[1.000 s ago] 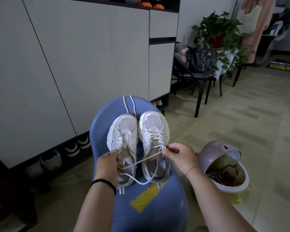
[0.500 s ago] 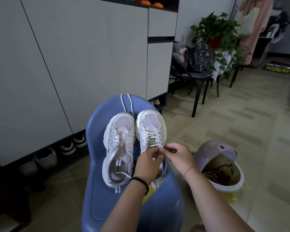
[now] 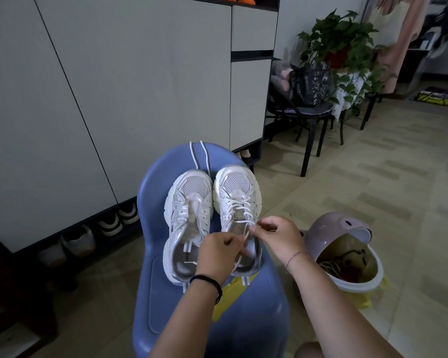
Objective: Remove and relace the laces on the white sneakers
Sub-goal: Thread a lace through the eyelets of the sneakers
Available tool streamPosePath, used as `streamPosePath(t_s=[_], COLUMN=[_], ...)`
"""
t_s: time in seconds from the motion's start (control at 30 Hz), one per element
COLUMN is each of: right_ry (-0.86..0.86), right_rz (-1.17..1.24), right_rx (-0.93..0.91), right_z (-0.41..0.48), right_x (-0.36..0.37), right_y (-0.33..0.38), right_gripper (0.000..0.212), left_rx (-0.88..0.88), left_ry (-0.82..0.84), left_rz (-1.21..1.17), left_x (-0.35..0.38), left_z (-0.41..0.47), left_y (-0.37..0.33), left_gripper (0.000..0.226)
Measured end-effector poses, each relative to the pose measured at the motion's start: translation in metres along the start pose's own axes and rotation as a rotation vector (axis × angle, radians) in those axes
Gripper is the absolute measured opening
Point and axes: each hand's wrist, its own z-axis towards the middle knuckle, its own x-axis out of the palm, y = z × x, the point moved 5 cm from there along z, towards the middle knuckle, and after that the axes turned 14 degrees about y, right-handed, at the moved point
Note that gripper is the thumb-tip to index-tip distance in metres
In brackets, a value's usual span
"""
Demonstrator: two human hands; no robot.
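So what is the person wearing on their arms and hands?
Both arms are bare, with no sleeves or gloves in view. The left hand has a black elastic band round its wrist. The right hand has a thin reddish string bracelet round its wrist.

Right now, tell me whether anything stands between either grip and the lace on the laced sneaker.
Nothing visible does. The right grip pinches the lace at the top of the laced sneaker, and the left grip holds a strand just below it.
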Motion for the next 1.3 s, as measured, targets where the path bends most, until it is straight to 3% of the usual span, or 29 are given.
streamPosePath(t_s=[0.13,0.23,0.37,0.5,0.63,0.73,0.9,1.0,1.07,1.17,1.3], right_ry=[-0.139,-0.061,0.120,0.110,0.109,0.108,0.071,-0.016,0.119,0.249,0.137], right_rz=[-0.038,-0.159,-0.157,-0.080,-0.139,-0.146,-0.141,0.023,0.287,0.558,0.842], right_rx=[0.047,0.163,0.219,0.240,0.245,0.254,0.229,0.152,0.193,0.211,0.185], right_z=[-0.009,-0.015,-0.018,-0.016,-0.015,-0.014,-0.013,-0.020,-0.026,-0.030,-0.020], right_x=[-0.006,0.002,0.016,0.008,0.003,0.003,0.000,-0.002,0.008,0.023,0.021], right_y=[0.008,0.012,0.008,-0.001,-0.004,-0.007,-0.003,0.016,0.024,0.029,0.025], right_gripper=[0.023,0.043,0.040,0.037,0.024,0.028,0.032,0.042,0.042,0.028,0.014], left_rx=[-0.018,-0.032,0.004,-0.012,-0.132,-0.163,-0.013,0.113,0.172,0.190,0.147], left_ry=[0.137,0.218,0.133,0.081,0.189,0.233,0.096,0.032,0.054,0.089,0.047], left_rz=[-0.067,-0.028,0.109,0.212,0.202,0.204,0.082,0.052,0.047,0.078,0.087], left_x=[0.004,0.012,0.007,0.005,0.018,0.025,0.004,-0.011,-0.014,-0.012,-0.018], left_z=[-0.010,-0.010,-0.005,-0.002,0.000,0.001,-0.004,-0.014,-0.018,-0.018,-0.019], left_y=[0.000,0.002,0.002,0.008,0.020,0.024,0.005,-0.018,-0.027,-0.029,-0.023], left_gripper=[0.018,0.016,0.013,0.009,0.031,0.009,0.028,0.028,0.022,0.021,0.026])
